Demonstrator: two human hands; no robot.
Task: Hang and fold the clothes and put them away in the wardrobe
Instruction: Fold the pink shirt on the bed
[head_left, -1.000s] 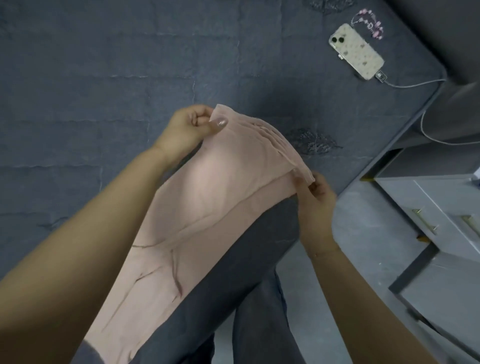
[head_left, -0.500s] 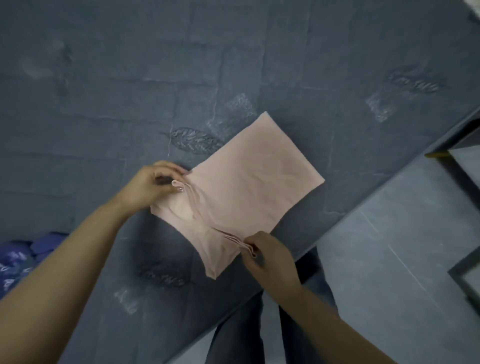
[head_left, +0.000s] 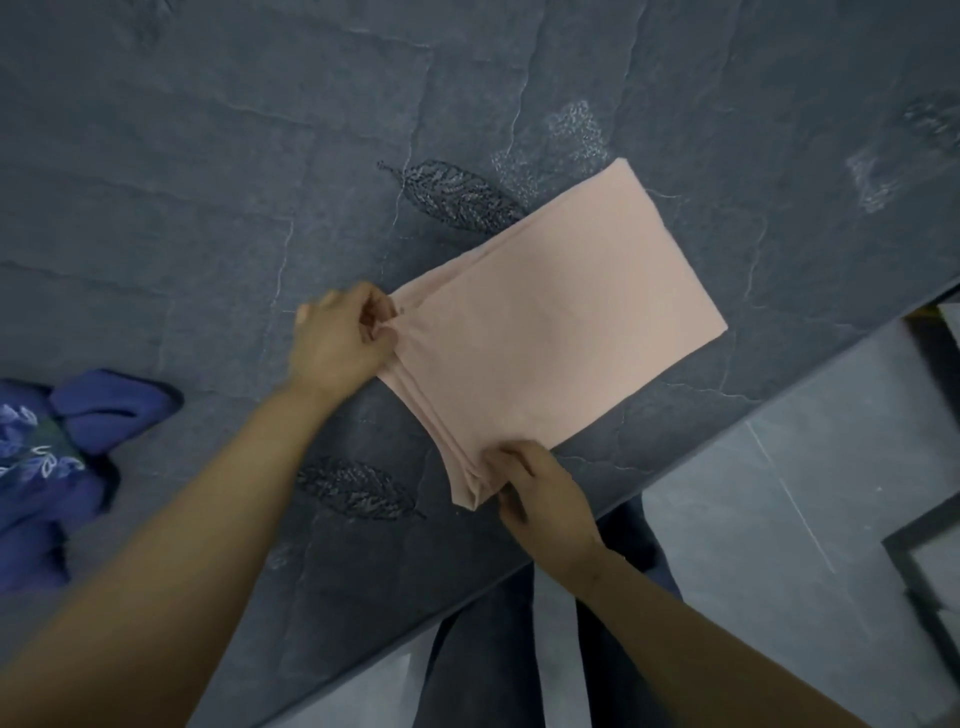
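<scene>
Both hands are pinching the folded pink garment (head_left: 561, 322) on the bed (head_left: 208, 182): left hand (head_left: 340, 340), right hand (head_left: 540, 496); folding looks nearly done; the blue garment (head_left: 57, 457) and wardrobe are waiting.

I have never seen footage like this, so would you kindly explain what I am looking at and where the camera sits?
There is no machine here: a person works with bare hands, and one wide-angle camera on their head looks forward and down. The grey quilted surface is a bed, seen from its edge, with the floor at lower right. A folded pink garment lies flat on it. The left hand pinches one near corner and the right hand pinches the other, each grip gathering the layered edges. A blue garment with a pale leaf print lies crumpled at the far left.
</scene>
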